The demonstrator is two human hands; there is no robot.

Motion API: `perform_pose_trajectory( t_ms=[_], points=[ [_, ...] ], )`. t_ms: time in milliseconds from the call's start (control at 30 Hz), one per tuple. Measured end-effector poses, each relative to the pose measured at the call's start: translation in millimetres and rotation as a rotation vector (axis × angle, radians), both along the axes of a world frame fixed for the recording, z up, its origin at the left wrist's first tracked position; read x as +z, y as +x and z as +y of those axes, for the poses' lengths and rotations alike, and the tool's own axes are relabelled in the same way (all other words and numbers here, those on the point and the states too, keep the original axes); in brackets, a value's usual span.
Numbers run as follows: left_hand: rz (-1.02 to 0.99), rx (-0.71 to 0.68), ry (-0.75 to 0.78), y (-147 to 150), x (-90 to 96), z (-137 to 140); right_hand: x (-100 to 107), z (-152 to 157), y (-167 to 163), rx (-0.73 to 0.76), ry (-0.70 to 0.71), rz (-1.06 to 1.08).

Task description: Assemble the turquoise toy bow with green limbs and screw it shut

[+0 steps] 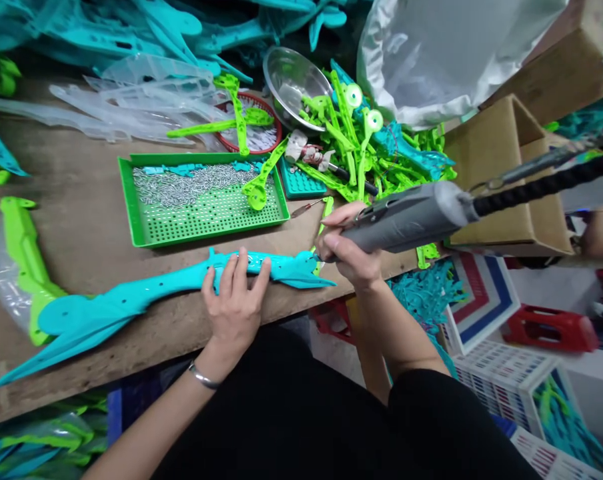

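A long turquoise plastic part lies across the front of the workbench. My left hand rests on top of it with fingers spread, pressing it against the bench. In my right hand is a grey electric screwdriver, held nearly level with fingers wrapped around its front. Its tip meets the right end of the turquoise part; the exact contact point is hard to see. A lime-green part with a clear plastic piece sits by the part's left end.
Behind my hands is a green perforated tray with many small screws. Further back are a metal bowl, a red basket, clear plastic pieces and a lime-green heap. A cardboard box stands right; a cable trails from the screwdriver.
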State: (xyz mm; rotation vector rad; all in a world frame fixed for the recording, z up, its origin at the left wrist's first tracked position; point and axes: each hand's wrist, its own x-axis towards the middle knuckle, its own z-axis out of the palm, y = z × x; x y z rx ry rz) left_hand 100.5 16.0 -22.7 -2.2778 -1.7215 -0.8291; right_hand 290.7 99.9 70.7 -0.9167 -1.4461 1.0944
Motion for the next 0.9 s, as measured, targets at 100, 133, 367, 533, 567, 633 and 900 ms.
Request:
perform_pose_trajectory(
  t_ms=[100,133,367,533,567,633,900],
  points=[
    [0.012,0.01,0.005,1,-0.7,0,-8,-7,3,-0.055,-0.061,0.002],
    [0.012,0.011,0.003,1,-0.8,-1,-9,-8,2,-0.065,-0.076,0.001],
    [-0.109,-0.013,-0.06,1,-1.5,-3,-17,-7,-3,0.003,-0.136,-0.114],
    [-0.139,-0.025,-0.091,2,-2.8,-5,-15,4,3,0.271,-0.093,-0.16],
    [-0.136,-0.026,-0.093,2,-3.0,-5,-13,7,4,0.308,-0.098,-0.172],
    [-0.139,-0.031,-0.105,3,-2.8,-5,-8,16,2,0.346,-0.085,-0.141],
    [-0.281,-0.145,0.062,-14,13.5,-10,-14,72,-45,-0.119,0.127,0.084]
  ],
)
